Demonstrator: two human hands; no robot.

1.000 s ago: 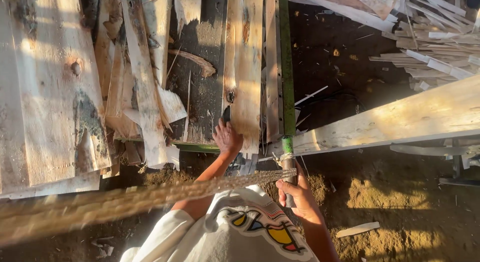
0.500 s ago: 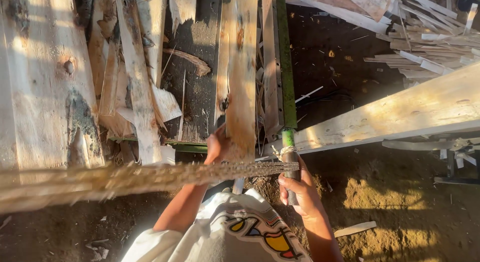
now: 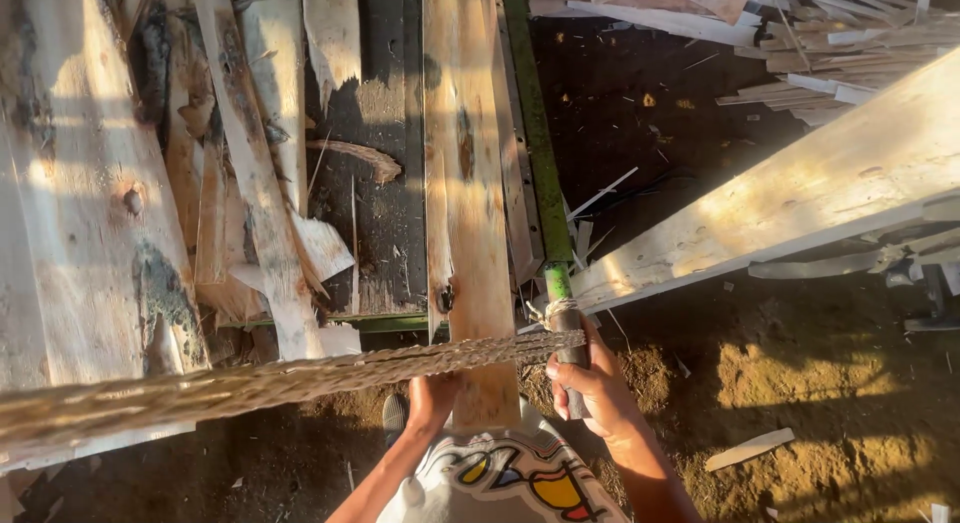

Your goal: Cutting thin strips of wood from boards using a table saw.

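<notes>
Now both hands grip: left hand holds plank, right hand the pole.

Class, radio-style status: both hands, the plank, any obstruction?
Left hand under plank end. Right hand gripping green pole. Rope crosses in front.

- Location type: outdoor timber yard or sawmill work area.
- Ground: bare soil scattered with wood chips and offcuts.
- Stock: rough-sawn planks and bark-edged slabs lie stacked on a dark bed with a green metal rail.
- Waste: a pile of thin strips lies at upper right.
- Lighting: low, warm sunlight.
</notes>
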